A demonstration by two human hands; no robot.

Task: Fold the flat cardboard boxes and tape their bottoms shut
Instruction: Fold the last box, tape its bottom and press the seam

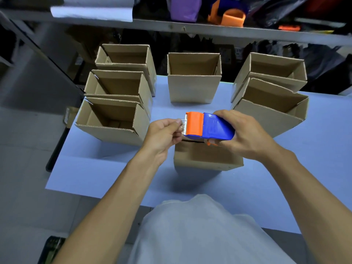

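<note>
2 hands (205, 134) gripping 1 tape dispenser (208, 126) — 7 cardboard boxes (194, 77), blue table (114, 174)

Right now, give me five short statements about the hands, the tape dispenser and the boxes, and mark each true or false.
1. The right hand holds the blue and orange tape dispenser. True.
2. The left hand lies flat on the table. False: it pinches at the dispenser's orange end.
3. Three open boxes stand in a column on the left, the nearest open side up. True.
4. The dispenser sits inside a box. False: it is held above the box nearest the person.
5. All boxes lie flat, unfolded. False: they are folded up.
</note>
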